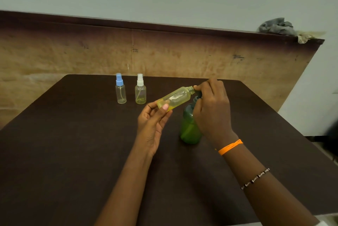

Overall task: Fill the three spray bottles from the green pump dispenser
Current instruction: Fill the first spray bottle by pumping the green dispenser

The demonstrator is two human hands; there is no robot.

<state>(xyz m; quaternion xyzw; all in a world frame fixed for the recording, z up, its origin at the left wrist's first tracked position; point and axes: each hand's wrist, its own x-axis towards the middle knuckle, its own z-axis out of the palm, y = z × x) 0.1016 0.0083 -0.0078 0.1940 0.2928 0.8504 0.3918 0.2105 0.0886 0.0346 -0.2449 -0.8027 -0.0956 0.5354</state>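
Tilting the uncapped spray bottle [175,98] in my left hand [153,127], I hold its neck against the green pump dispenser [190,125] nozzle. My right hand [212,108] presses down on the pump head. The blue-capped bottle [120,89] and white-capped bottle [140,89] stand behind.

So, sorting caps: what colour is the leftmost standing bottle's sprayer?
Light blue sprayer, clearest in the head view.

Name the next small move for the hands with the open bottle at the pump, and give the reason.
Probably press the pump head down with the right hand. The left hand holds the uncapped bottle tilted, its open neck at the green dispenser nozzle, and only a little yellowish liquid shows inside.
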